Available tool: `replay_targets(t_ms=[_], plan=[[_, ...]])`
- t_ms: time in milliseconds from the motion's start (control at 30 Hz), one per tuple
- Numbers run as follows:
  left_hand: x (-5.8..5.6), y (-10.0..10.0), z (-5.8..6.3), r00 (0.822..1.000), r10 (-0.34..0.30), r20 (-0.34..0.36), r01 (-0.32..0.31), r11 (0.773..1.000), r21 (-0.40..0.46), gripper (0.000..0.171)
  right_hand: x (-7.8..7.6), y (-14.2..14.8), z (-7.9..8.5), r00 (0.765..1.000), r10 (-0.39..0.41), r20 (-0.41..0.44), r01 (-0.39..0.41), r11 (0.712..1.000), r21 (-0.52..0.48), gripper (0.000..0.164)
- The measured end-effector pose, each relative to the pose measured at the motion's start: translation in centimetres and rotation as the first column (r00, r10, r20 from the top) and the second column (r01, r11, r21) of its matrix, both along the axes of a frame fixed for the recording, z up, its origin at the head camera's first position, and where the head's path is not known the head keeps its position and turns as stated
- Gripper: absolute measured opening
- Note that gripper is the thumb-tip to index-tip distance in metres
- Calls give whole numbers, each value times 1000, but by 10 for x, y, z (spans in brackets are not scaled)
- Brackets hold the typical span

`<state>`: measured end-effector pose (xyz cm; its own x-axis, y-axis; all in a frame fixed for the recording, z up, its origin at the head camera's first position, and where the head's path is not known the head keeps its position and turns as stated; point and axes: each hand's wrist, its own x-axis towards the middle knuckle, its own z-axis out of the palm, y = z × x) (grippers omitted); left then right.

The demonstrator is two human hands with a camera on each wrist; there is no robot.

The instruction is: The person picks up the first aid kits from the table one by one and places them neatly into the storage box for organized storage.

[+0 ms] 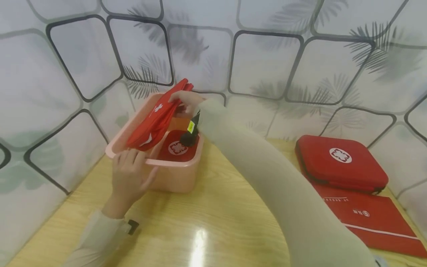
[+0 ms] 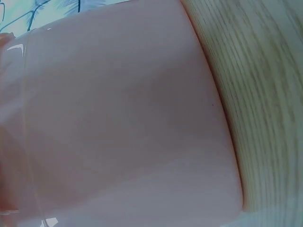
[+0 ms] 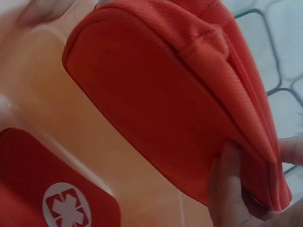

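A red fabric first-aid pouch with a white cross is tilted inside the pink plastic tub, one end raised above the far rim. My right hand pinches its raised end; in the right wrist view the fingers lie on one face and the thumb on the other. My left hand grips the tub's near rim, fingers hooked over it. Beside the pouch, a red case with a white round emblem lies in the tub. The left wrist view is mostly filled by the tub's outer wall.
At the right of the wooden table lies a red zipped case with a white emblem. It rests partly on a flat red item with white print. A patterned wall covering stands close behind the tub and along the left.
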<state>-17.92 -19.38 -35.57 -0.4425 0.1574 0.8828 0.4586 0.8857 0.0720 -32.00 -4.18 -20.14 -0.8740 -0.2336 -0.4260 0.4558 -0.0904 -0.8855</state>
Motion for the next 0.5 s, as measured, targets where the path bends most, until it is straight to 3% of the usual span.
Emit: replay_targets(t_ms=[367, 500], plan=[[-2, 3, -3, 1000, 2, 4, -2, 1000, 8, 62, -5, -12, -20, 990, 82, 117, -102, 979, 175, 24], [-2, 3, -2, 1000, 1, 8, -1, 1000, 7, 61, 0, -10, -21, 990, 126, 62, -137, 962, 238, 31]])
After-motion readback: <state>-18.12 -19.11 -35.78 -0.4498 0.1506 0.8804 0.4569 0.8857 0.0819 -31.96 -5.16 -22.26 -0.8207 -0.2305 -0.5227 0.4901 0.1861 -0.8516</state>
